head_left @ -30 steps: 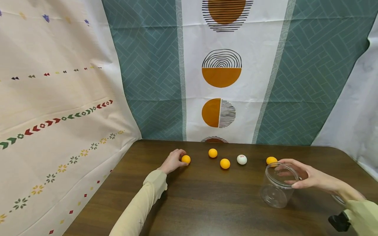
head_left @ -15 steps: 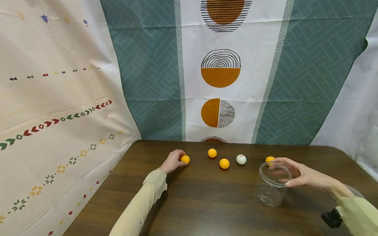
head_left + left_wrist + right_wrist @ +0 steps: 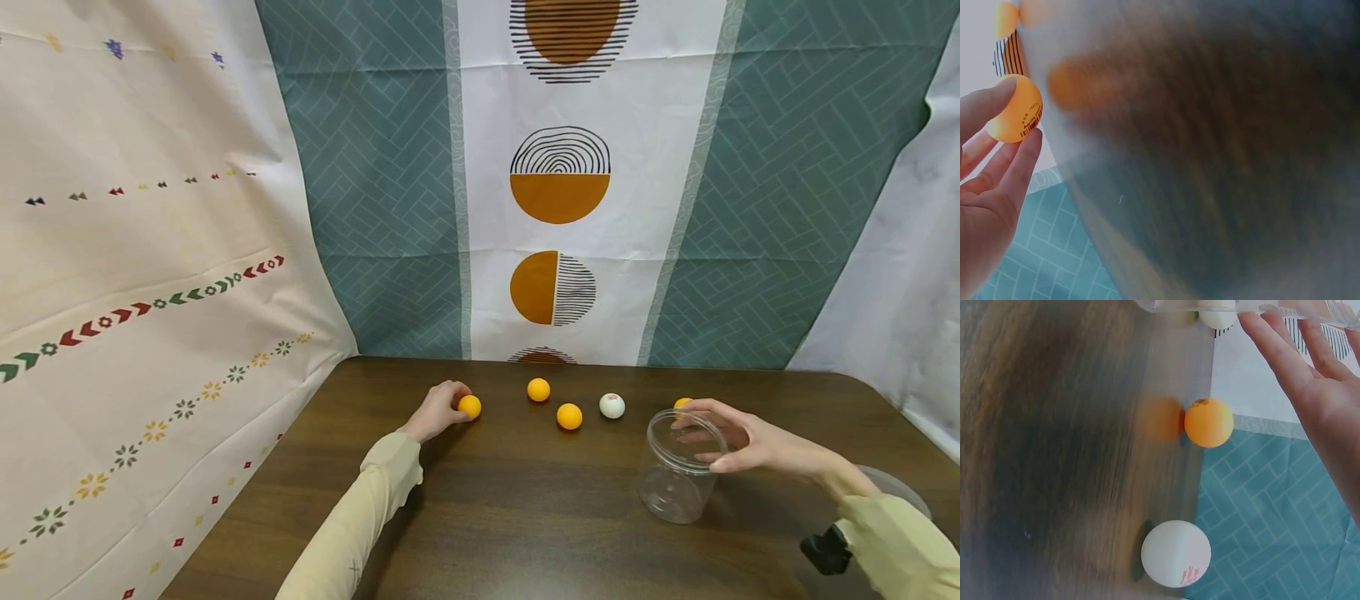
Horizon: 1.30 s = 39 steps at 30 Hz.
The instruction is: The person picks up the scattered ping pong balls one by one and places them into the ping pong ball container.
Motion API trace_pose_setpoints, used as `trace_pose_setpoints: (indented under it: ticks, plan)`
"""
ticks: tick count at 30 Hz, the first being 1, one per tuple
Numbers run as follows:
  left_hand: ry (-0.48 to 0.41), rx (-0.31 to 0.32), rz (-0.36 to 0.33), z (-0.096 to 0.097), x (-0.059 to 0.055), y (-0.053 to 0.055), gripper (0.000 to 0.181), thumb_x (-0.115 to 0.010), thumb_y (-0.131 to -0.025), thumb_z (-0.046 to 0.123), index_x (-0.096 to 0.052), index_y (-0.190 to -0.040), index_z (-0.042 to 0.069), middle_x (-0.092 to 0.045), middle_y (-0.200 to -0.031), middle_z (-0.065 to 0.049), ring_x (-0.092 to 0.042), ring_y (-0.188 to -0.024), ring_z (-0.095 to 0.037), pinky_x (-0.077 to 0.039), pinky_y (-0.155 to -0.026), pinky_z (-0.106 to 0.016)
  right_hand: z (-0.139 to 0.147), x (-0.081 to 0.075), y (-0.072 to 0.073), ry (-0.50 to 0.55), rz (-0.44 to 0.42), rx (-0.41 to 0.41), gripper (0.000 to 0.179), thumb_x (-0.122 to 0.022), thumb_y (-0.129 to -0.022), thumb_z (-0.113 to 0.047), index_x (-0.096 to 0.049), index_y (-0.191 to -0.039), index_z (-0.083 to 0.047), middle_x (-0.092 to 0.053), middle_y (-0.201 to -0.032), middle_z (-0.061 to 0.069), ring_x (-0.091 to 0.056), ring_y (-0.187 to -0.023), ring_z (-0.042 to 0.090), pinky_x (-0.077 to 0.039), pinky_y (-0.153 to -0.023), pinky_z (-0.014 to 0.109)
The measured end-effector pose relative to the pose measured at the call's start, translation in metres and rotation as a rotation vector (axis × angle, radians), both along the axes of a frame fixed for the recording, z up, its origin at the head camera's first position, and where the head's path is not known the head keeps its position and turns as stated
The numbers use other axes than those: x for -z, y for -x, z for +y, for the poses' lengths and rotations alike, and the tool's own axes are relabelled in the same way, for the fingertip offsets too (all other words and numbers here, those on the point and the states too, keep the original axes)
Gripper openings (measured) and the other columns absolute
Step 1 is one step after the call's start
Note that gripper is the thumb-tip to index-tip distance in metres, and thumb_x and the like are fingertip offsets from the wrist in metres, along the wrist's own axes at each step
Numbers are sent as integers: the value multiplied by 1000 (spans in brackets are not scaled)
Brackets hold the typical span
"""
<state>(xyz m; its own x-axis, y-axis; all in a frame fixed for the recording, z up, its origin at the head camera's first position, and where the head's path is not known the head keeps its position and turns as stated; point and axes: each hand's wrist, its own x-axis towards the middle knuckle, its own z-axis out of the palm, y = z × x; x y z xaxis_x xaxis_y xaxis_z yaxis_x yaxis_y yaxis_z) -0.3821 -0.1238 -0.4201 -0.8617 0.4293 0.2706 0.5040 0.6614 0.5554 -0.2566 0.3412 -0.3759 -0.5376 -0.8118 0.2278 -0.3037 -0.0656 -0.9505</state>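
Observation:
In the head view my left hand (image 3: 442, 410) is at the left of the dark wooden table, pinching an orange ping-pong ball (image 3: 469, 407) between thumb and fingers. Dark print shows on that ball (image 3: 1017, 112) in the left wrist view. At the right, my right hand (image 3: 738, 437) grips a clear plastic jar (image 3: 675, 487) near its rim, thumb in front and fingers around the back. The jar stands upright with its mouth uncovered, and no ball shows inside. Behind the fingers an orange ball (image 3: 681, 403) is partly hidden.
Two orange balls (image 3: 538, 389) (image 3: 569, 417) and a white ball (image 3: 612, 406) lie along the back middle of the table (image 3: 487, 517). A clear round lid (image 3: 896, 492) lies partly behind the right wrist. Another white ball (image 3: 1175, 553) shows in the right wrist view. Patterned cloths hang behind.
My right hand has moved left with the jar, covering more of the orange ball behind it and exposing more of the lid. The left hand keeps its pinch, almost still.

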Motion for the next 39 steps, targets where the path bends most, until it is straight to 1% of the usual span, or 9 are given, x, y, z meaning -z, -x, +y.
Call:
trace_pose_setpoints:
  ticks: [3, 6, 12, 17, 21, 27, 31, 35, 39]
  plan:
    - [2, -2, -5, 1, -1, -1, 30, -75, -72, 3, -60, -97, 0, -52, -88, -4, -50, -81, -22, -43, -76, -33, -3, 1, 1, 5, 11, -2, 67, -39, -83, 23, -5, -139, 6, -21, -136, 28, -28, -125, 35, -34, -91, 48]
    - [3, 0, -8, 1, -2, -2, 30, -75, -72, 3, -60, -97, 0, -52, -88, -4, -50, -80, -22, -44, -76, -33, -5, 2, 2, 7, 9, 3, 67, -40, -83, 23, -7, -139, 6, -22, -135, 27, -29, -124, 34, -34, -91, 49]
    - [0, 2, -12, -1, -4, -4, 30, -75, -72, 3, -60, -97, 0, -52, -88, -5, -50, -81, -24, -43, -76, -34, -10, 1, 2, -4, -6, 29, 66, -43, -84, 20, -11, -139, 5, -19, -133, 34, -30, -124, 35, -34, -91, 48]
    - [1, -2, -21, -1, -7, -6, 30, -75, -72, 3, -60, -98, 0, -53, -89, -5, -50, -83, -27, -43, -77, -35, -17, 1, 2, -35, -21, 80, 65, -48, -84, 16, -14, -139, 3, -19, -133, 34, -28, -123, 41, -34, -91, 48]
    - [-8, 7, -10, 1, -10, -6, 30, -75, -71, 2, -60, -97, 0, -53, -88, -6, -51, -84, -29, -43, -77, -34, -23, 1, 3, -50, -28, 117, 65, -49, -84, 14, -17, -139, 1, -19, -133, 35, -26, -122, 45, -35, -91, 47]
    - [-2, 3, -15, 1, -13, -7, 29, -75, -72, 2, -60, -97, 1, -53, -89, -5, -51, -84, -30, -43, -77, -34, -30, 1, 6, -52, -14, 99, 64, -48, -84, 16, -16, -138, 3, -20, -132, 35, -26, -120, 47, -33, -91, 50]
    - [-13, 0, -18, 1, -14, -8, 29, -75, -71, 1, -60, -96, 1, -53, -89, -5, -51, -84, -29, -43, -77, -33, -36, 0, 7, -42, 9, 82, 64, -49, -84, 15, -16, -137, 4, -24, -131, 33, -31, -120, 43, -34, -91, 48]
    - [-26, 5, 5, 0, -14, -8, 29, -76, -70, 0, -60, -95, 1, -53, -88, -5, -52, -83, -29, -43, -76, -33, -42, -1, 9, -35, 17, 67, 64, -50, -84, 14, -17, -137, 4, -24, -131, 33, -35, -120, 35, -34, -92, 48]
    - [-41, 18, 11, 0, -15, -9, 29, -76, -70, 0, -60, -95, 0, -53, -87, -6, -52, -83, -30, -43, -75, -33, -46, -1, 10, -46, 5, 73, 63, -50, -84, 13, -17, -137, 3, -24, -131, 33, -32, -120, 42, -34, -90, 50]
